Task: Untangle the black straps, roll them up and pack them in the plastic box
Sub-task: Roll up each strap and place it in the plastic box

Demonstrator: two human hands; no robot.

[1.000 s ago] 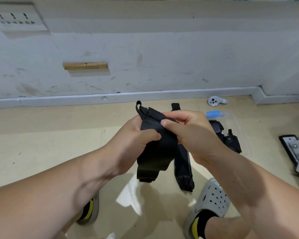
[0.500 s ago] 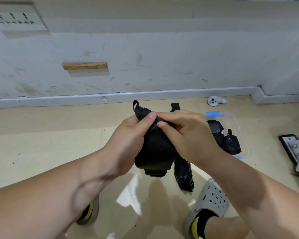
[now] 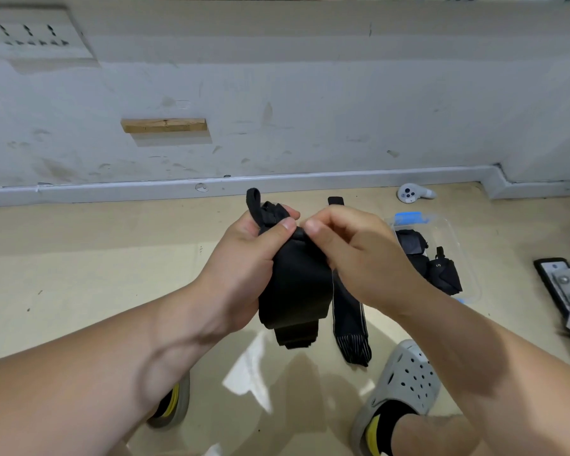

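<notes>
Both hands are up over the floor point(image 3: 112, 258), working one black strap point(image 3: 293, 284). The left hand point(image 3: 244, 258) grips the bundle from the side, thumb pressed on its top fold. The right hand point(image 3: 359, 258) pinches that same fold, thumb and forefinger clamped on the cloth. A loop point(image 3: 253, 199) pokes up above the left fingers, and a loose end hangs below. A second strap point(image 3: 349, 317) lies flat on the floor just behind. Off to the right, the plastic box point(image 3: 458, 238) sits on the floor with rolled straps point(image 3: 441, 274) inside. A white controller point(image 3: 412, 193) lies at the floor's far edge, by the skirting point(image 3: 310, 182).
</notes>
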